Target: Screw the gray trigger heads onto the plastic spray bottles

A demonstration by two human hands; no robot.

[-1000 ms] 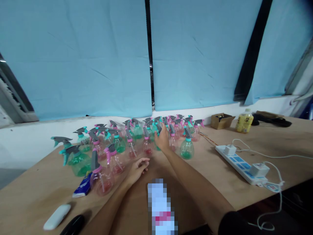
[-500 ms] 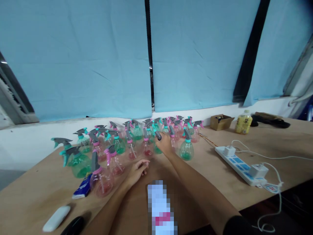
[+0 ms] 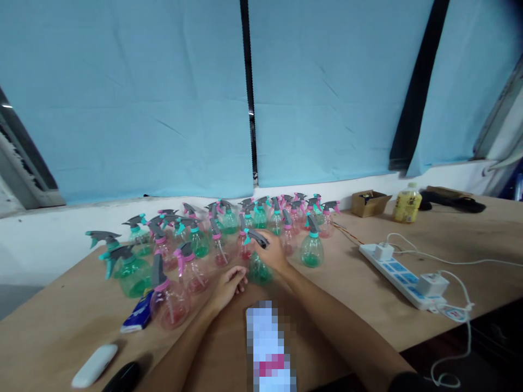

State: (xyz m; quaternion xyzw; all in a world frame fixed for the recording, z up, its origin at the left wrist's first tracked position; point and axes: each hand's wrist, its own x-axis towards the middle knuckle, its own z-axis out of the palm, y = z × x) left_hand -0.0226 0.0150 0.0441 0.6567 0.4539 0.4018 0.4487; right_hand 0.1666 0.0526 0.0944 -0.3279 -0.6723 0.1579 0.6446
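My right hand [image 3: 270, 251] is wrapped round the neck of a spray bottle [image 3: 260, 270] with green liquid, a grey head and a turquoise trigger pointing left. The bottle is upright, low over the table or on it; I cannot tell which. My left hand [image 3: 232, 284] lies just left of that bottle, empty, its fingers loosely bent and a little apart. Nearest to its left is a pink spray bottle [image 3: 195, 275]. Another pink spray bottle [image 3: 170, 306] stands nearer to me, and a green one [image 3: 312, 251] stands right of my right hand.
Several more pink and green spray bottles crowd the table's back. A blue packet [image 3: 139, 313], a white case [image 3: 95, 366] and a black object [image 3: 121, 377] lie front left. On the right are a power strip [image 3: 402, 277] with cables, a small carton [image 3: 370, 203] and a yellow drink bottle [image 3: 407, 204].
My right hand has drawn the green spray bottle slightly toward me, out from among the others, and its trigger now points left. My left hand's fingers have curled a little more.
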